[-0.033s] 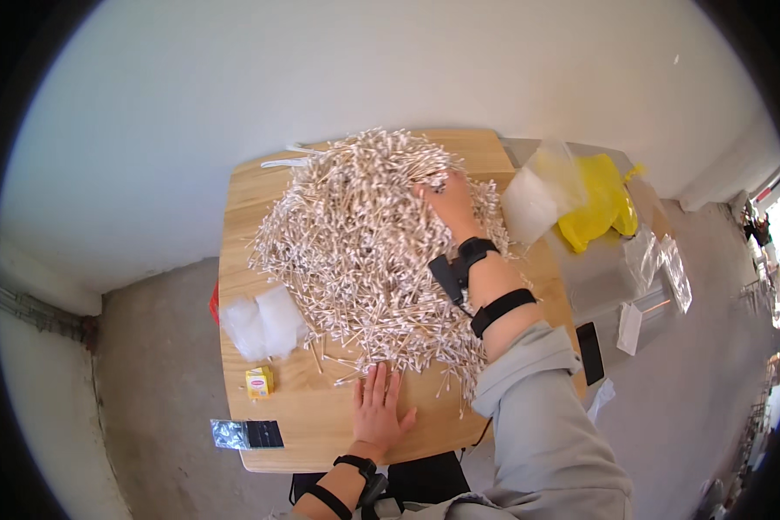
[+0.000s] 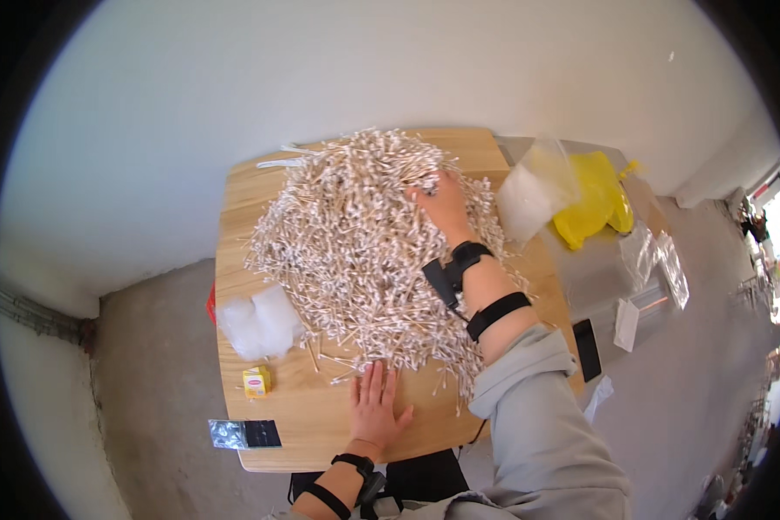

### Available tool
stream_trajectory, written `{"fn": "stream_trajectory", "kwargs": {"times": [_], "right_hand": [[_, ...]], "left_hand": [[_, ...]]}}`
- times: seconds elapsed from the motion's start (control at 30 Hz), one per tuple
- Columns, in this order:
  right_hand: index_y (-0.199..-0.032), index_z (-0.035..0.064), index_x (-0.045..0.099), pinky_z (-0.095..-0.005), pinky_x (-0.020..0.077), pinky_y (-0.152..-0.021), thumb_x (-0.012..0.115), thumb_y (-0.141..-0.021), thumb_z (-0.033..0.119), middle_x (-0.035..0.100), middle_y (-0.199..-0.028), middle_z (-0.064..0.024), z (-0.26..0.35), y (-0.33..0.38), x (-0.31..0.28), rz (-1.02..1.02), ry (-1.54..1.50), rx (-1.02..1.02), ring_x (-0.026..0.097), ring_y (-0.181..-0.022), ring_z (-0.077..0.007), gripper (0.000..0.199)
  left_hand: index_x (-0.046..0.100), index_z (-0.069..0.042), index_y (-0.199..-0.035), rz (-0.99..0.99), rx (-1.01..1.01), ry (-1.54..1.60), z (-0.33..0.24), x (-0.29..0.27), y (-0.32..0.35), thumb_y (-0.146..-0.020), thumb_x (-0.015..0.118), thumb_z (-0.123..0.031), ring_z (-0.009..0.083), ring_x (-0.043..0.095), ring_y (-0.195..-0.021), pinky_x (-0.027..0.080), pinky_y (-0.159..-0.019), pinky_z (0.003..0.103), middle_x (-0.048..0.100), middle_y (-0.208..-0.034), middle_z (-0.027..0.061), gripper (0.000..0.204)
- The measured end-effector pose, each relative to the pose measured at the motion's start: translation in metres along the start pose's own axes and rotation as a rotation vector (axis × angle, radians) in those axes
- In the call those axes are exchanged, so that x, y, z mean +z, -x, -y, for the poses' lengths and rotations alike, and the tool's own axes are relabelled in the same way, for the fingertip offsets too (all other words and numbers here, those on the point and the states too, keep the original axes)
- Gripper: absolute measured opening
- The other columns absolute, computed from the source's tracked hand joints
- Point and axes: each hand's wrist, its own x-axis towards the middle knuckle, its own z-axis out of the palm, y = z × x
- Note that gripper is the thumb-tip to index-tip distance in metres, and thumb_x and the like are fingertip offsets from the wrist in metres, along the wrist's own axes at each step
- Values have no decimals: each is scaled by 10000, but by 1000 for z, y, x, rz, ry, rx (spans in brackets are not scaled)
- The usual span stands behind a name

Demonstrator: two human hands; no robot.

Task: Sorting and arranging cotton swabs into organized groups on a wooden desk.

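A big heap of cotton swabs (image 2: 355,234), white-tipped with pale sticks, covers most of the wooden table (image 2: 312,416). My right hand (image 2: 442,206) reaches into the heap's upper right side. Its thumb side shows, stretched toward the left, while the other fingertips are hidden among the swabs; whether they grip any cannot be made out. My left hand (image 2: 376,412) lies flat on the bare wood at the near edge of the heap, fingers spread and tips touching a few loose swabs. Black straps with small devices circle both wrists.
Left of the heap are a white translucent plastic bag (image 2: 258,324), a small yellow box (image 2: 256,381) and a dark-and-silver packet (image 2: 244,433). On the right lie a clear bag (image 2: 529,195), a yellow plastic bag (image 2: 591,204) and a black phone (image 2: 587,351). A wall rises behind the table.
My right hand's fingers have shifted slightly among the swabs, and less of them shows. My left hand stays put; the whole view has slid a little.
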Motion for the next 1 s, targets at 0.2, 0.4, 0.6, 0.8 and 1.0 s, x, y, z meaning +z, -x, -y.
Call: {"fn": "stream_trajectory", "kwargs": {"times": [0.2, 0.4, 0.6, 0.8, 1.0], "right_hand": [[-1164, 37, 585, -428, 473, -821, 734, -762, 178, 491, -1058, -144, 21, 90, 4, -195, 53, -309, 513, -981, -332, 451], [-1046, 122, 642, -424, 474, -793, 660, -721, 32, 490, -1008, -110, 14, 165, 0, -224, 31, -409, 507, -946, -324, 338], [-976, 96, 655, -428, 483, -777, 617, -754, 24, 528, -976, -114, 19, 206, -2, -58, -14, -478, 528, -977, -318, 237], [-1011, 119, 679, -395, 492, -797, 615, -786, 55, 544, -1113, -127, 17, 237, -11, 201, -55, -596, 559, -1016, -304, 243], [-1194, 77, 593, -394, 446, -894, 585, -834, 43, 511, -1195, -160, -24, 294, -70, -252, -78, -168, 531, -1062, -328, 362]], "left_hand": [[350, -70, -1438, -23, 24, -101, 1, 0, 1, -790, 628, -426, 345, 173, -1432, 108, -1142, 544, 219, -1537, 183, 790], [354, -81, -1439, -18, 19, -117, -4, 2, -2, -811, 606, -419, 341, 174, -1432, 109, -1151, 520, 225, -1533, 185, 757], [422, -64, -1390, -26, 26, -133, -3, 1, 0, -825, 586, -431, 345, 170, -1432, 91, -1155, 522, 258, -1513, 205, 693], [512, -16, -1290, 7, 1, -177, -3, 4, 3, -847, 560, -437, 352, 204, -1415, 95, -1156, 523, 336, -1457, 237, 613], [535, 0, -1248, -86, 27, -149, 2, 6, 4, -816, 582, -457, 343, 238, -1399, 116, -1155, 524, 371, -1432, 222, 632]]}}
